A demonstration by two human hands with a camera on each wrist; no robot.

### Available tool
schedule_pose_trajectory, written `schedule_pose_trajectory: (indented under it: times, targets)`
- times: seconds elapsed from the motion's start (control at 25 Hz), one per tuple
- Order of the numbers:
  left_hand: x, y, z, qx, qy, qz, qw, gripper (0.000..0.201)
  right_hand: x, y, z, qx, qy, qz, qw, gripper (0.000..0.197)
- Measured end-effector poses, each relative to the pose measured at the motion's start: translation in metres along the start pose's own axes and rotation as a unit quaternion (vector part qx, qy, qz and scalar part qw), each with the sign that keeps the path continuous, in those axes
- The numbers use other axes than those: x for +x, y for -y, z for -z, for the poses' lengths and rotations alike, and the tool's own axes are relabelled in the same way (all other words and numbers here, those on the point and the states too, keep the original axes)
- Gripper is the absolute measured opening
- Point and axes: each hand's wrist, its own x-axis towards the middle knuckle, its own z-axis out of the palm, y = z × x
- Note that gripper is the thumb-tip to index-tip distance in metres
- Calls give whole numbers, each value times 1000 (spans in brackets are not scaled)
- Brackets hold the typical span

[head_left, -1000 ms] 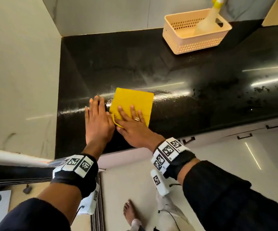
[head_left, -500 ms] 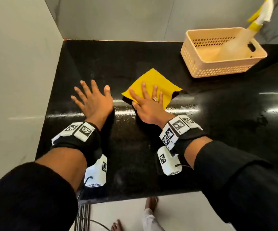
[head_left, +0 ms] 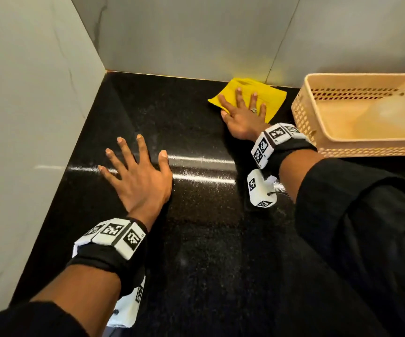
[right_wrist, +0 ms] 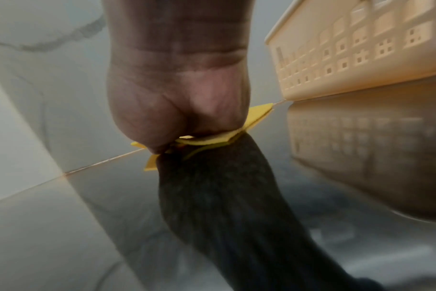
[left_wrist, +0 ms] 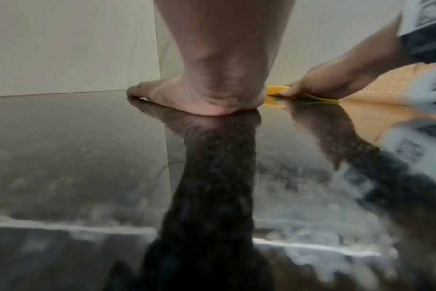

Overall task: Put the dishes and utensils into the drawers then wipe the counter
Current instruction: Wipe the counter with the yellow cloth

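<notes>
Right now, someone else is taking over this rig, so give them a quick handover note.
Left hand: flat, fingers spread, braced on the black counter.
Right hand: flat, pressing the yellow cloth against the back wall, beside the peach basket.
Done: no dishes or utensils in view on the counter; wiping is under way.
Left: wipe the remaining counter; streaks show near the left hand.

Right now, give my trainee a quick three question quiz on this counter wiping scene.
1. True or false: the right hand presses flat on the yellow cloth.
2. Which thing lies nearest the cloth? A) the basket B) the left hand
3. Fill in: the left hand rests open on the black ____.

Key: 1 true. 2 A. 3 counter.
</notes>
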Motion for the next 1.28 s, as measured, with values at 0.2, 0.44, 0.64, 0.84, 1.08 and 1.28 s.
schedule_pose_trajectory:
  times: [0.2,0.44,0.64,0.84,1.08,1.28]
  targets:
    - [0,-1,5,-4,26,-9,1000,72,-92,-13,-32,-5,20,88,996,50]
    - [-25,-19,25,-57,102,-18,993,74,-251,-70,-67,15,6,87,996,48]
    - [-102,-99,38,-162,199,-66,964,89,-380,-66,-84,282,18,45,958,42]
    - [-108,-175,68,-270,275,-113,916,62,-391,-74,-54,788,-104,-187,577,43]
    - [-84,-229,69,-326,329,-87,882,49,-392,-122,0,872,-207,-153,417,54]
    - [-73,-271,46,-368,314,-99,870,47,-379,-147,2,857,-205,-167,443,46]
